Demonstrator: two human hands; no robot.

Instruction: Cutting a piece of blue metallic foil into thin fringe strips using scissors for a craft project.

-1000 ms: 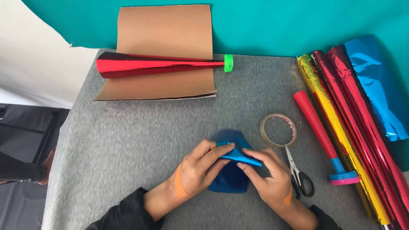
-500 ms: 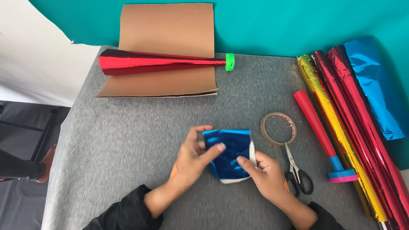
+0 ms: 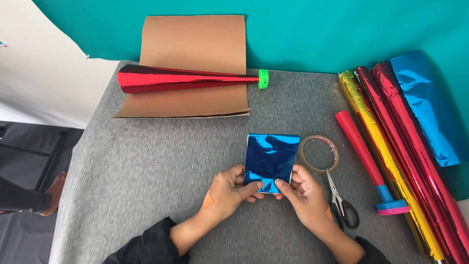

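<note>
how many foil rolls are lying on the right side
4, side by side at the table's right edge: a gold roll innermost, two red rolls, and a blue roll outermost. More may be hidden underneath.

Both forearms come up from the bottom edge in dark sleeves pushed back to bare the wrists, and they angle inward so the hands meet near the middle. The left hand (image 3: 229, 191) lies palm down, fingers curled loosely, its thumb stretched to the right and pressed flat. The right hand (image 3: 304, 191) mirrors it, its thumb reaching left until the two thumb tips almost touch. An orange patch shows on the left wrist and another on the right wrist.
</note>
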